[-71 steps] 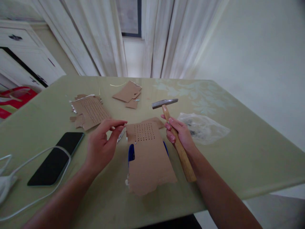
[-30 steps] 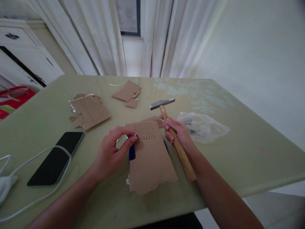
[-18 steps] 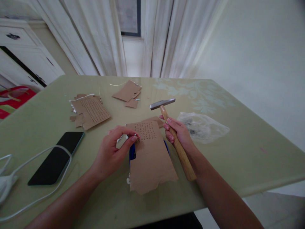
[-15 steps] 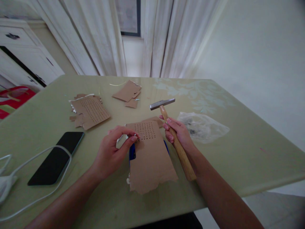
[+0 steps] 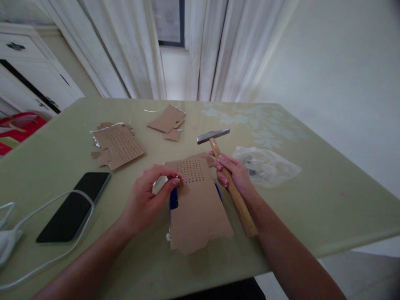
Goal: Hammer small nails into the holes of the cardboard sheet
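Left hand [image 5: 146,196] reached cardboard [image 5: 196,208], pinching nail [image 5: 177,177] | right hand [image 5: 236,177] clasps hammer [image 5: 241,209] | bag [image 5: 271,166]: dark bits [image 5: 251,171]

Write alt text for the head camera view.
The left hand pinches a small nail against a perforated cardboard sheet on a green table, while the right hand grips a wooden-handled hammer. A phone, cable and cardboard scraps lie to the left.

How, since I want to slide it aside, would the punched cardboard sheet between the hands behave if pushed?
The cardboard sheet looks thin and torn-edged, so it is probably light and bendy. It lies on a blue object, so it would likely tilt or slip off rather than slide flat.
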`<move>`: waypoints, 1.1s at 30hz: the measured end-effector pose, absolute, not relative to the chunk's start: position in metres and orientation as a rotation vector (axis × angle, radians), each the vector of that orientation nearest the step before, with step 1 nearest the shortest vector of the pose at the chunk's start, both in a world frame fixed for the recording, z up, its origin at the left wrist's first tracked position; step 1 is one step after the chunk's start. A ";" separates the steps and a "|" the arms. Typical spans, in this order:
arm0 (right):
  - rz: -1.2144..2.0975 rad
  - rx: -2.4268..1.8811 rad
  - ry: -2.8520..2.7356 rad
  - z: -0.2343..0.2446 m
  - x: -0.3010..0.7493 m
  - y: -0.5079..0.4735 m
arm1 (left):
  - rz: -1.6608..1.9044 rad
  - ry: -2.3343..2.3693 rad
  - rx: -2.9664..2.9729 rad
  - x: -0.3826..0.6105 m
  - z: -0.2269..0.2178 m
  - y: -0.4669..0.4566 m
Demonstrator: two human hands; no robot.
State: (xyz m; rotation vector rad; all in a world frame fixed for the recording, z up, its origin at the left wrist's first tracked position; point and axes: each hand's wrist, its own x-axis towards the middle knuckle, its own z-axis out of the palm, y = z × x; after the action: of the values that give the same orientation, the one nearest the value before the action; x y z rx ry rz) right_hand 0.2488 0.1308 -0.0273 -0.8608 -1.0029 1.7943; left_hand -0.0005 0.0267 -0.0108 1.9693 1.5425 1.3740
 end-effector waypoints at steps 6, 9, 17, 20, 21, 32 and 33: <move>1.795 -0.860 -1.003 -0.026 0.248 0.131 | 1.378 1.524 1.954 -0.002 -0.011 0.028; 1.793 -0.857 -1.008 -0.025 0.248 0.130 | 1.372 1.524 1.945 -0.003 -0.013 0.028; 1.790 -0.847 -1.037 -0.026 0.250 0.131 | 1.393 1.503 1.994 -0.002 -0.013 0.029; 1.765 -0.846 -1.094 -0.020 0.253 0.131 | 1.397 1.510 2.007 0.000 -0.016 0.031; 1.746 -0.846 -1.120 -0.015 0.255 0.130 | 1.396 1.516 2.006 0.000 -0.017 0.032; 1.414 -1.113 -1.893 0.101 0.276 0.045 | 1.389 1.449 2.105 0.003 -0.026 0.046; 1.347 -1.127 -1.941 0.111 0.273 0.037 | 1.382 1.454 2.101 0.003 -0.026 0.047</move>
State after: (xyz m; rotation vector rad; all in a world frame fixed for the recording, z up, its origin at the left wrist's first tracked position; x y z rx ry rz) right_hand 0.2734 0.0374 0.1108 -1.1270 -1.9413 1.3465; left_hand 0.0034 0.0472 -0.0260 2.1011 1.4543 1.3822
